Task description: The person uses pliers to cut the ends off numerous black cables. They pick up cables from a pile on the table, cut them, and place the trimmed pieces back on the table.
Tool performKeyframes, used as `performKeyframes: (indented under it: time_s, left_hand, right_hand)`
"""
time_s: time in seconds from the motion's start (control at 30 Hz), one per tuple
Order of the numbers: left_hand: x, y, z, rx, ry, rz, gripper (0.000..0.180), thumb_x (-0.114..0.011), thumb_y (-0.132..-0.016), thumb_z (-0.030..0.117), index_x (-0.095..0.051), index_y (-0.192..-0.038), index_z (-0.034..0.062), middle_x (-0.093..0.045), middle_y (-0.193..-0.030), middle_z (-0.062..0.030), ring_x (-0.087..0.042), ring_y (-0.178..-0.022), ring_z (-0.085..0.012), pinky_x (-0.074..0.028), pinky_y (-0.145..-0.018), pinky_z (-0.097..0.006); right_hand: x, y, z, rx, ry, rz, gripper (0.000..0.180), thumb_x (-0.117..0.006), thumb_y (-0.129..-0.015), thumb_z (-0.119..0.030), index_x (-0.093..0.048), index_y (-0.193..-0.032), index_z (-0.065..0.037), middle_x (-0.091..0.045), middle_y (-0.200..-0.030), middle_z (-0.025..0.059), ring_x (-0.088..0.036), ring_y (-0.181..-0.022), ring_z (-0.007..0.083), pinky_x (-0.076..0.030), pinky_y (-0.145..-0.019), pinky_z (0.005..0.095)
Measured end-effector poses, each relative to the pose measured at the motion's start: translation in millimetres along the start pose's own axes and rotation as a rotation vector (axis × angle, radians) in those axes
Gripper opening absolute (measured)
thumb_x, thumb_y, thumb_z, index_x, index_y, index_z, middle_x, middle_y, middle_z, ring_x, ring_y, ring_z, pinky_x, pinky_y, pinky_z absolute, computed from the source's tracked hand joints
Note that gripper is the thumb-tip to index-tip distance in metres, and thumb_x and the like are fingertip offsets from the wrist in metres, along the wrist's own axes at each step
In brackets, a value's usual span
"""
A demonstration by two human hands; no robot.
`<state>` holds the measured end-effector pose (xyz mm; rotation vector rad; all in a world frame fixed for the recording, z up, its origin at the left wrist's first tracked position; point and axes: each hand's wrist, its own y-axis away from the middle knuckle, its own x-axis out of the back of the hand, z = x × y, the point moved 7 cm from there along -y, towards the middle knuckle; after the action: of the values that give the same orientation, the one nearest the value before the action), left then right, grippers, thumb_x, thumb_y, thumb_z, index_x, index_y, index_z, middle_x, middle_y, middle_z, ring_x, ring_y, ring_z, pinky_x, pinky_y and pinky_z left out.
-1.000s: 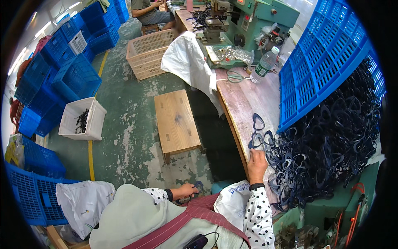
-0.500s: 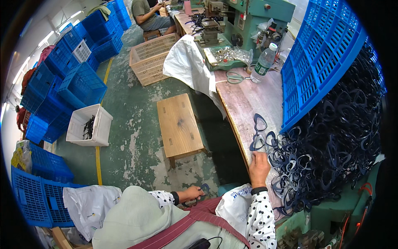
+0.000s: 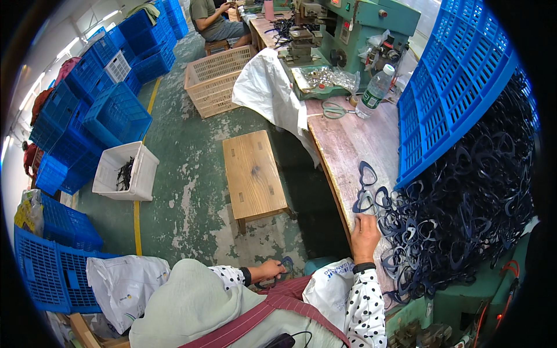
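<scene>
My left hand (image 3: 268, 271) is low in front of my lap, its fingers closed round a dark blue plastic glasses frame (image 3: 286, 264). One loop of that frame sticks out past the fingertips. My right hand (image 3: 365, 236) rests at the bench's left edge, palm down with bent fingers. Its fingertips pinch the near end of another dark glasses frame (image 3: 366, 174), which lies lengthwise on the wood; the thumb is partly hidden. Just right of this hand begins a large heap of the same frames (image 3: 458, 214), tangled together.
A blue crate (image 3: 447, 98) stands tilted over the heap. Scissors (image 3: 335, 110), a water bottle (image 3: 376, 93) and a tray of small parts (image 3: 322, 81) lie farther up the bench (image 3: 342, 139). A wooden stool (image 3: 255, 174) and white bin (image 3: 126, 174) stand left. Another person sits beyond.
The whole view has shifted slightly. Both hands keep nearly the same place and grip, the right one still at the frame on the bench.
</scene>
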<state>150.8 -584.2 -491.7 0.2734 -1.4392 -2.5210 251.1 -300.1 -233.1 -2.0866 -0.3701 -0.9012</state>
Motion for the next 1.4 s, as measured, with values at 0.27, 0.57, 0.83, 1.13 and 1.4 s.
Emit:
performKeyframes:
  time_s: [0.27, 0.57, 0.83, 1.13, 1.4]
  left_hand:
    - [0.4, 3.9, 2.2, 0.005, 0.014, 0.0, 0.021, -0.058, -0.093, 0.027, -0.065, -0.104, 0.0108, -0.056, -0.066, -0.0017, -0.033, -0.04, -0.0079, -0.023, -0.036, -0.027]
    - [0.1, -2.6, -1.0, -0.011, 0.019, 0.007, 0.02, -0.06, -0.091, 0.027, -0.067, -0.101, 0.0111, -0.057, -0.065, -0.0016, -0.033, -0.04, -0.0072, -0.023, -0.036, -0.026]
    - [-0.6, -4.2, -0.8, -0.018, 0.02, -0.001, 0.022, -0.058, -0.092, 0.027, -0.067, -0.103, 0.0102, -0.057, -0.065, -0.0013, -0.034, -0.04, -0.0072, -0.024, -0.036, -0.026]
    - [-1.5, 0.0, 1.8, -0.012, -0.012, -0.005, 0.022, -0.056, -0.095, 0.025, -0.065, -0.105, 0.0076, -0.058, -0.065, -0.0016, -0.036, -0.042, -0.0079, -0.025, -0.037, -0.027]
    - [-0.1, 2.2, 3.5, -0.002, -0.013, 0.009, 0.02, -0.055, -0.096, 0.023, -0.065, -0.104, 0.0072, -0.058, -0.064, -0.001, -0.036, -0.042, -0.0083, -0.025, -0.038, -0.027]
  right_hand:
    - [0.0, 0.4, -0.4, 0.0, 0.003, 0.004, 0.015, -0.067, -0.082, -0.002, -0.063, -0.094, -0.009, -0.06, -0.087, 0.0099, -0.063, -0.078, 0.0315, -0.051, -0.064, 0.0395]
    - [0.4, 0.3, -1.0, 0.0, -0.003, 0.004, 0.015, -0.068, -0.081, -0.002, -0.063, -0.093, -0.009, -0.06, -0.086, 0.0098, -0.063, -0.075, 0.0315, -0.051, -0.063, 0.0396]
    - [0.2, -0.3, -1.0, -0.005, -0.006, 0.002, 0.013, -0.068, -0.082, -0.003, -0.063, -0.092, -0.01, -0.059, -0.085, 0.0098, -0.062, -0.074, 0.0315, -0.051, -0.062, 0.0397]
    - [-0.4, 0.7, -0.1, 0.017, -0.016, 0.013, 0.013, -0.068, -0.081, -0.003, -0.063, -0.092, -0.009, -0.06, -0.086, 0.0101, -0.063, -0.075, 0.0317, -0.051, -0.063, 0.0395]
    - [0.5, -0.1, -0.7, 0.003, -0.026, 0.006, 0.013, -0.068, -0.081, -0.002, -0.064, -0.092, -0.008, -0.061, -0.086, 0.0102, -0.063, -0.075, 0.032, -0.051, -0.063, 0.0395]
